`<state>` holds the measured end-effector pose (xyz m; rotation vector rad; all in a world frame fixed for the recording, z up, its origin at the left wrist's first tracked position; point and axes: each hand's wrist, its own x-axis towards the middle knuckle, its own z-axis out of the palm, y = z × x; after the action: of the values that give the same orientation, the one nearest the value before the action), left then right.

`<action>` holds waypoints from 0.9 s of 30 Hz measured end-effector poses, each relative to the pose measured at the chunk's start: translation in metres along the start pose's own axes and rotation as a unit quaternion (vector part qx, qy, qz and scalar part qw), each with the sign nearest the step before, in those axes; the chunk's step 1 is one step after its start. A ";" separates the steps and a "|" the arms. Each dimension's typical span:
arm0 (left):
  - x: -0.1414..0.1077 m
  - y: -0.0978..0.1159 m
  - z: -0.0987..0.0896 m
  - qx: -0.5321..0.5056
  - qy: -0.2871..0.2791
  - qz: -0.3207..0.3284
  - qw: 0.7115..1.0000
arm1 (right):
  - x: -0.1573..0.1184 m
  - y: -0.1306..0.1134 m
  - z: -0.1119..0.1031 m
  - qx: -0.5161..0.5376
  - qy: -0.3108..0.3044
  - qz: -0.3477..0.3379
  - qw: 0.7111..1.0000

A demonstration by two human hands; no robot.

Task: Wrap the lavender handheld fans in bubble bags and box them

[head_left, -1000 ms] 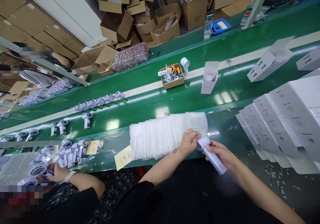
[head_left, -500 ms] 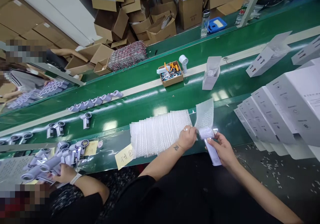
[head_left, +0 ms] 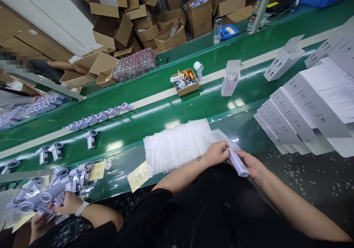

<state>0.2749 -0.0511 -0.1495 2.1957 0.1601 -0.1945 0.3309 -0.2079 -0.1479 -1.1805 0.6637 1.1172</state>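
A pale lavender hair dryer [head_left: 238, 163] lies between my hands, its handle pointing down toward my body. Its head end is inside a clear bubble-wrap bag [head_left: 218, 135]. My left hand [head_left: 218, 152] is closed, pinching the bag's edge beside the top of the handle. Around the handle's right side, my right hand [head_left: 250, 163] grips the hair dryer, some fingers hidden beneath it. Left of the bag, a row of overlapping bubble-wrap bags [head_left: 177, 144] rests on the bench, next to my left forearm.
Several white printed cartons [head_left: 304, 104] lean in a row at the right. Beyond, an open white box [head_left: 231, 78] and a parts box [head_left: 186, 83] stand on the green line. A co-worker's hand [head_left: 69, 203] touches piled hair dryers [head_left: 55, 192] at the left.
The bag has come down over the hair dryer's head, which was uncovered before. My left hand has shifted right and slightly down, closer to my right hand.
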 end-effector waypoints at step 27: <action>-0.001 0.013 -0.084 -0.083 0.104 0.093 0.987 | -0.114 -0.092 -0.038 -0.105 0.397 -0.503 0.760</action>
<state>0.2827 0.0091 -0.0902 2.0464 0.0836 0.1485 0.3816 -0.2789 -0.0244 -1.8861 0.3848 -0.2934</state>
